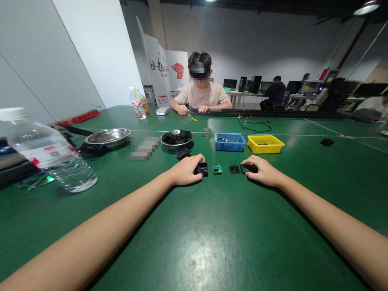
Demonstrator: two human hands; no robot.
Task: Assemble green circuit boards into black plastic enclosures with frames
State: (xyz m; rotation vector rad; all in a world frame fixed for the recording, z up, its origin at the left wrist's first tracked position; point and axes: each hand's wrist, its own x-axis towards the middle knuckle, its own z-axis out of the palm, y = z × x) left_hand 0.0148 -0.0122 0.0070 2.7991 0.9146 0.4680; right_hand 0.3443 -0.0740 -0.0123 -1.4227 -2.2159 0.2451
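Observation:
My left hand (pixel 188 169) has its thumb and fingers around a small black open plastic housing (pixel 203 169) on the green table. Just right of it lies a small green circuit board (pixel 217 169) with a blue component. Beyond that is a flat black plastic part (pixel 234 169) with something sticking up from it. My right hand (pixel 263 170) rests on the table, its thumb and fingers curled around a small black plastic piece (pixel 243 169); part of this piece is hidden by the fingers.
Behind my hands stand a metal bowl (pixel 177 146) of black housings, a blue bin (pixel 230 148) with small parts and a yellow bin (pixel 265 150). A water bottle (pixel 51 153) tilts at left, near a metal dish (pixel 108 141). A person (pixel 202 95) sits across the table, near a cable (pixel 256 124).

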